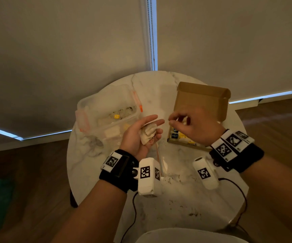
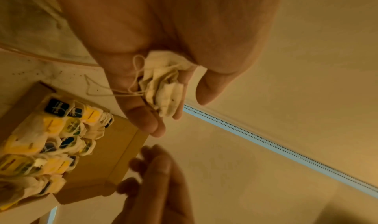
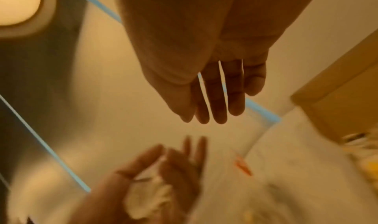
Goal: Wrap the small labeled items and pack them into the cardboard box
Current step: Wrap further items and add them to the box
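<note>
My left hand (image 1: 154, 126) is palm up over the table, its fingers curled round a crumpled bundle of tea bags (image 1: 147, 134) whose strings dangle below. In the left wrist view the tea bag bundle (image 2: 163, 85) sits between thumb and fingers, with a loose thread looped beside it. My right hand (image 1: 174, 120) hovers just right of the bundle with fingers loosely bent; I see nothing in it, and the right wrist view (image 3: 201, 114) shows bare fingers. The open cardboard box (image 1: 201, 102) stands behind it. Several wrapped items with yellow and blue labels (image 2: 51, 138) fill its near side.
A clear plastic container (image 1: 106, 106) with orange clips stands at the back left of the round marble table (image 1: 176, 199). Dark crumbs are scattered over the table's front. Cables run from both wrist cameras off the near edge. Wooden floor surrounds the table.
</note>
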Tool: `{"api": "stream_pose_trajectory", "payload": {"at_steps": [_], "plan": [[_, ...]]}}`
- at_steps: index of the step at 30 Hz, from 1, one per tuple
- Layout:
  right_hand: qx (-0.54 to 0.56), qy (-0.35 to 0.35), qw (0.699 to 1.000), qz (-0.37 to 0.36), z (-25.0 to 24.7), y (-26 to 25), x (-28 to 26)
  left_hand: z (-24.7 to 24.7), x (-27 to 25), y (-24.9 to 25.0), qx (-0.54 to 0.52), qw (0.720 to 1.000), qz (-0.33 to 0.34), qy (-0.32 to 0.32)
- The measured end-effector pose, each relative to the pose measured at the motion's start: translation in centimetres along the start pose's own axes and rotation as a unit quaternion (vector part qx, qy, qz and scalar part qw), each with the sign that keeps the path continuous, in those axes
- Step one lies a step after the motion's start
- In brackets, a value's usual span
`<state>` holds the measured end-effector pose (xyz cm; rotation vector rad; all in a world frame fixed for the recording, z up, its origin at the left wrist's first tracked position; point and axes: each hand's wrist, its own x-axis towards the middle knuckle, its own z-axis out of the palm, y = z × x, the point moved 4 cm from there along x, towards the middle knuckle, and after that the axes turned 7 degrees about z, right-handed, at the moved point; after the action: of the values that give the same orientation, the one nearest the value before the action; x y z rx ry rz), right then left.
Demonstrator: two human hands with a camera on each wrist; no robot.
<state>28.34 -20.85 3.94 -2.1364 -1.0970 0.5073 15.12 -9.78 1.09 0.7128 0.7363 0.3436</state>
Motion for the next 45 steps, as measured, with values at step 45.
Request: {"api": "stream_pose_trajectory", "payload": {"at_steps": [45], "plan": [[0.201,0.05,0.975,0.075,0.3,-3.8,-2.9,0.0,-4.0,1.8,0.146,0.985,0.084,-0.032]]}}
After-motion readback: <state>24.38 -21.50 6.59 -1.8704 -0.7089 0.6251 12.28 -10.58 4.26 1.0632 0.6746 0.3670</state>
